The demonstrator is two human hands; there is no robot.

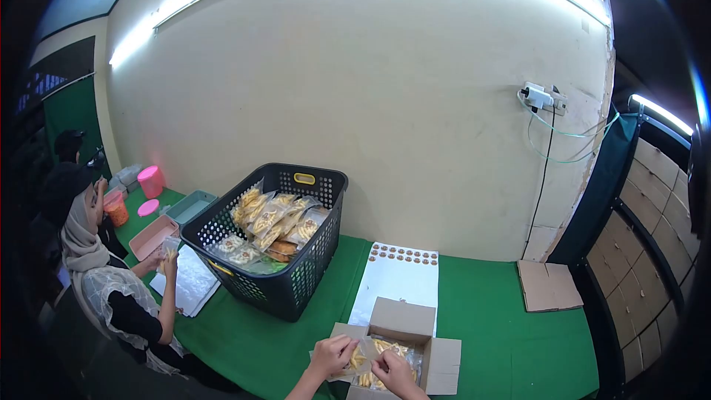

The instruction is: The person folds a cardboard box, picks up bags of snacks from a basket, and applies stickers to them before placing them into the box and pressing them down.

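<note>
A small clear bag (358,359) with yellow snack pieces hangs between my two hands. My left hand (333,355) has its fingers closed on the bag's left edge. On the other side my right hand (394,370) pinches near the bag's right edge. Below and behind the hands stands an open cardboard box (444,365) with its flaps spread, holding more bags of yellow snacks (389,348). Behind the box lies a white sheet (392,287) with two rows of small round brown stickers along its far end.
A black basket (315,274) full of snack bags stands left on the green table (511,341). Farther left, a co-worker (111,289) holds a bag near white sheets (189,281) and a pink tray (154,237). Flat cardboard (549,287) lies at right, beside stacked boxes (629,252).
</note>
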